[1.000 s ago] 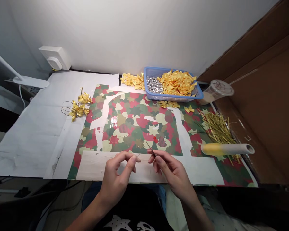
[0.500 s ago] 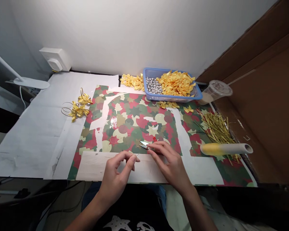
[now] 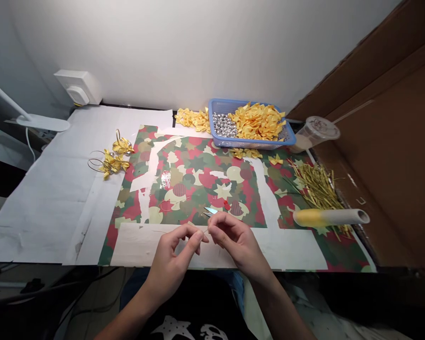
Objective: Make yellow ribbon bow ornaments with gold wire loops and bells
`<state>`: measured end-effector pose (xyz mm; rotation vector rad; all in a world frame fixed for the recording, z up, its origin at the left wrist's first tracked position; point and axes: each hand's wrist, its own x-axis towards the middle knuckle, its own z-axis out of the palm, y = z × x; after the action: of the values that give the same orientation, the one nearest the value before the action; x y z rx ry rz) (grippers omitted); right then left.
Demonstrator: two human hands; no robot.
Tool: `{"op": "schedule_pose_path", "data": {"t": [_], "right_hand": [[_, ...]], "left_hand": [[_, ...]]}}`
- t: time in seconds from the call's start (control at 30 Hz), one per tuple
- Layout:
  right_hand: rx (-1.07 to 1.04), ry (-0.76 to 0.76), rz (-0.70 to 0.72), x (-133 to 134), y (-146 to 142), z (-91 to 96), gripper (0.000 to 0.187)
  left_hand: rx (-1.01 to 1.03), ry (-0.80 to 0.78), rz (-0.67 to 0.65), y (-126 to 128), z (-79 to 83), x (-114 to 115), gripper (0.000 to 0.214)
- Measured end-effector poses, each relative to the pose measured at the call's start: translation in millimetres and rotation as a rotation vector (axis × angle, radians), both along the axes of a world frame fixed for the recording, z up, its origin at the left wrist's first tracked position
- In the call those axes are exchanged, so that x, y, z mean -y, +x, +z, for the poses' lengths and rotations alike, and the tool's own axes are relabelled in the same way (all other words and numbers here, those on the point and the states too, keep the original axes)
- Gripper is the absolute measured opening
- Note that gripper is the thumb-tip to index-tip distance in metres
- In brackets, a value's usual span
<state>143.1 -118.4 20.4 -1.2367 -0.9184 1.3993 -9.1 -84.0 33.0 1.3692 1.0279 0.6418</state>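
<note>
My left hand (image 3: 172, 248) and my right hand (image 3: 237, 243) meet above a cream paper strip (image 3: 145, 241), fingertips pinched on a thin wire (image 3: 206, 231). Just beyond my right fingers, small thread snips (image 3: 210, 211) lie with silver blades showing and handles hidden. A small red bead (image 3: 227, 205) sits close by on the camouflage-patterned paper (image 3: 194, 179). At the far left of that paper lie finished yellow ribbon flowers with wire loops (image 3: 112, 160).
A blue plastic basket (image 3: 212, 127) holds silver beads (image 3: 224, 124) and yellow ribbon bows (image 3: 258, 122), with more bows (image 3: 193, 119) beside it. Gold strips (image 3: 317, 189) and a yellow-and-white tube (image 3: 331, 217) lie right. Cardboard (image 3: 386, 165) walls that side.
My right hand has let go of the dark-handled snips, which now lie on the paper. That hand has moved back to the wire at my left fingertips.
</note>
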Motion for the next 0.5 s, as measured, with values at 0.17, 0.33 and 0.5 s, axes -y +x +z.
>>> {"op": "schedule_pose_path", "data": {"t": [0.17,0.33,0.5], "right_hand": [[0.042,-0.002,-0.004,0.5,4.6,0.9,0.026],[0.162,0.030,-0.096,2.1,9.2,-2.1,0.025],[0.346,0.118,-0.114,4.4,3.2,1.0,0.015]], "left_hand": [[0.003,-0.011,0.009,0.2,-1.2,-1.2,0.033],[-0.004,-0.015,0.016,-0.5,-1.4,-3.0,0.033],[-0.001,0.011,0.016,1.0,-0.9,-3.2,0.034]]}}
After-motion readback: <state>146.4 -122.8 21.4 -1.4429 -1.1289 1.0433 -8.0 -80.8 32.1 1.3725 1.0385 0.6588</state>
